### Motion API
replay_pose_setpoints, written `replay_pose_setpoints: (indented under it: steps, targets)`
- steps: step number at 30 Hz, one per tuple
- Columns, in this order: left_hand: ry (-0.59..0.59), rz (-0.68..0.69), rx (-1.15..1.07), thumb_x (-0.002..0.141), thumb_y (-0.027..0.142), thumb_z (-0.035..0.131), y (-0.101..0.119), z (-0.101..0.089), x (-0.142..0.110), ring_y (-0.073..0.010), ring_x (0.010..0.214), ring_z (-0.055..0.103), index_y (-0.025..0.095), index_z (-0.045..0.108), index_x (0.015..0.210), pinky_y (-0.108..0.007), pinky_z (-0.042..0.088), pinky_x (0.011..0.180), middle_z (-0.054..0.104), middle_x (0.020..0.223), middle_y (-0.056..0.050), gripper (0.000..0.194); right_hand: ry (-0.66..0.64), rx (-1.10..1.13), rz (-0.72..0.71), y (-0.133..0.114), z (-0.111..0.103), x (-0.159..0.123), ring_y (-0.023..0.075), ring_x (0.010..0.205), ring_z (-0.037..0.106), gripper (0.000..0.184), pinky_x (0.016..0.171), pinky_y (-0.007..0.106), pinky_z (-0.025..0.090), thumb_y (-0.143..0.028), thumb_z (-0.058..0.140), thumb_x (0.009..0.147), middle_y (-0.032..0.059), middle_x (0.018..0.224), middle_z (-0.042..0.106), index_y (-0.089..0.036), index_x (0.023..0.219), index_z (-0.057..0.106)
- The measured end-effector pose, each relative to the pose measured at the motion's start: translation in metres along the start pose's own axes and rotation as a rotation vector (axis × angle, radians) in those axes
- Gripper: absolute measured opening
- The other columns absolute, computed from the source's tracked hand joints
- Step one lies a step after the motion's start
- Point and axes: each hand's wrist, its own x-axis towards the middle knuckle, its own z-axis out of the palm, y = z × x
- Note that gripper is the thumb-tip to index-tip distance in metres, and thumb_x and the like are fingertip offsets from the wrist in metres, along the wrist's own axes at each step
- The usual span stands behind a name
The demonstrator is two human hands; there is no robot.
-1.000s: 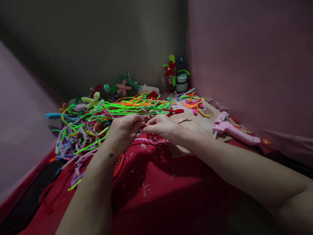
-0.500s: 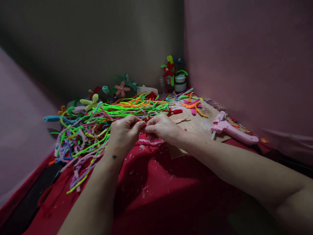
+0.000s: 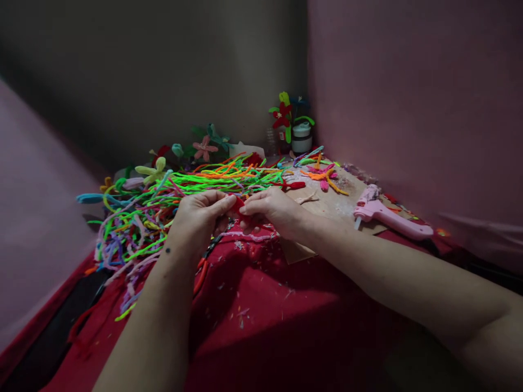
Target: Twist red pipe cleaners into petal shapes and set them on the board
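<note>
- Cloth (image 3: 261, 321): red, across the bottom centre of the frame, sprinkled with pale scraps below the hands.
- Stems (image 3: 204, 182): a fuzzy heap in green, orange, purple and pink, from the left to the centre of the frame, behind and beside the left hand.
- Board (image 3: 347, 204): flat and brown, right of centre, partly behind the right hand and forearm.
- Right hand (image 3: 280, 209): just right of centre, thumb and forefinger pressed together on the right side of the red piece, the other fingers curled below it.
- Left hand (image 3: 198, 215): left of centre, pinching the left side of the red piece between thumb and forefinger, the other fingers bent under.
- Gun (image 3: 392, 218): pink, lying at the right of the frame, partly over the board, nozzle towards the lower left.
- Tool (image 3: 201, 275): red-handled, on the cloth just below the left hand, partly hidden by wrist and forearm.
- Flower (image 3: 326, 177): orange and pink, on the board, above and to the right of the right hand.
- Jar (image 3: 301, 142): pale, upright, upper right of centre, beside a red bloom.
- Red piece (image 3: 237, 206): near the centre of the frame, between both hands' fingertips and touching both; its full shape is hidden by the fingers.
</note>
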Motion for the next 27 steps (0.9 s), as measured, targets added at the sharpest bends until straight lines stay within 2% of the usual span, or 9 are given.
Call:
replay_pose_setpoints:
  steps: [3,6,10,14,20,23,27]
  targets:
    - [0.012,-0.005,-0.085,0.068,0.034,0.065,-0.004,-0.001,0.003,-0.0044,0.035,0.040,0.014,0.058,0.068,-0.017,0.028,0.035,0.053,0.051,0.003,0.022,0.060,0.054,0.050,-0.003,0.001,0.000,0.0096,0.040,0.053,0.016,0.041,0.020,0.039,-0.007,0.050,0.070,0.0016,0.047,0.058,-0.011,0.056,0.056]
    - [0.035,0.014,-0.088,0.065,0.031,0.067,-0.003,0.001,0.003,-0.0047,0.036,0.041,0.014,0.057,0.068,-0.017,0.028,0.034,0.052,0.052,0.004,0.020,0.094,0.109,0.049,-0.002,0.000,0.002,0.0090,0.041,0.053,0.013,0.042,0.020,0.042,-0.009,0.049,0.073,0.0018,0.051,0.060,-0.011,0.062,0.057]
    - [0.017,-0.008,-0.001,0.061,0.027,0.068,0.003,0.007,-0.002,-0.0044,0.033,0.036,0.014,0.056,0.067,-0.017,0.024,0.033,0.048,0.045,0.006,0.018,0.120,0.128,0.002,0.001,-0.001,0.003,0.0103,0.043,0.055,0.008,0.044,0.022,0.045,-0.009,0.049,0.074,0.0022,0.055,0.060,-0.012,0.070,0.056]
    - [-0.010,-0.003,0.145,0.065,0.029,0.064,0.004,0.012,-0.005,-0.0047,0.036,0.035,0.013,0.059,0.068,-0.017,0.023,0.035,0.050,0.045,0.004,0.016,0.158,0.091,-0.085,0.004,0.000,0.003,0.0101,0.043,0.054,0.007,0.043,0.022,0.045,-0.007,0.052,0.070,0.0001,0.054,0.058,-0.014,0.070,0.052]
    - [0.086,0.070,0.350,0.064,0.028,0.061,-0.001,0.016,-0.003,-0.0062,0.039,0.037,0.014,0.064,0.068,-0.018,0.027,0.038,0.050,0.046,0.004,0.015,0.212,-0.078,-0.189,0.011,0.002,0.006,0.0087,0.046,0.050,0.008,0.050,0.024,0.045,-0.008,0.049,0.070,-0.0017,0.055,0.054,-0.015,0.069,0.052]
    - [0.159,0.148,0.490,0.066,0.028,0.057,-0.002,0.020,-0.003,-0.0080,0.042,0.042,0.015,0.066,0.069,-0.019,0.032,0.041,0.054,0.048,0.003,0.016,0.257,-0.265,-0.249,0.012,0.001,0.007,0.0090,0.051,0.048,0.008,0.053,0.023,0.042,-0.010,0.048,0.072,-0.0016,0.056,0.052,-0.015,0.067,0.052]
    - [0.193,0.183,0.569,0.068,0.028,0.055,-0.004,0.024,-0.004,-0.0095,0.044,0.049,0.017,0.067,0.072,-0.020,0.037,0.045,0.060,0.052,0.002,0.017,0.320,-0.517,-0.315,0.010,0.000,0.004,0.0095,0.056,0.044,0.010,0.056,0.023,0.037,-0.011,0.045,0.073,-0.0011,0.060,0.050,-0.015,0.068,0.052]
